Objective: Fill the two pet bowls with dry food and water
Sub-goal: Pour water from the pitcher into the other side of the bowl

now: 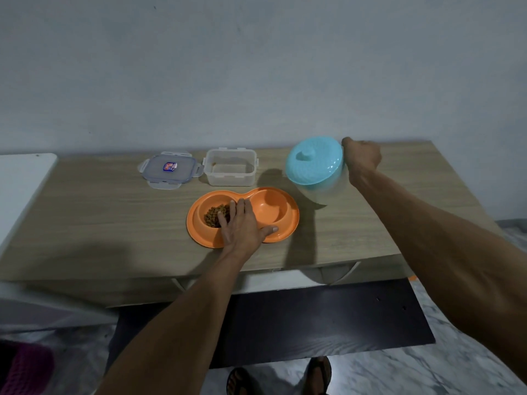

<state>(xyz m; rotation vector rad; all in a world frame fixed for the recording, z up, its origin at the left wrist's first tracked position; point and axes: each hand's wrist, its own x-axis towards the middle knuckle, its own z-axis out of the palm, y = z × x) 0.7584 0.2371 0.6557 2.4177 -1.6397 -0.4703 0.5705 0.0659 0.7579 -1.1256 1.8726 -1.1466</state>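
Observation:
An orange double pet bowl (199, 232) sits on the wooden table near the front edge. Its left cup holds brown dry food (214, 216); its right cup (271, 208) looks empty. My left hand (242, 226) lies flat across the middle of the bowl, fingers spread, pressing on it. To the right, my right hand (360, 158) is closed around the handle of a clear jug with a light-blue lid (313, 161). The jug is tilted toward the bowl's right cup, its base close to the table. No water stream is visible.
A clear plastic food container (229, 171), almost empty, stands behind the bowl, with its lid (169, 169) lying flat to its left. The wooden table (99, 209) backs onto a grey wall. A white surface (20, 181) adjoins on the left. A dark board (313, 323) lies below the table.

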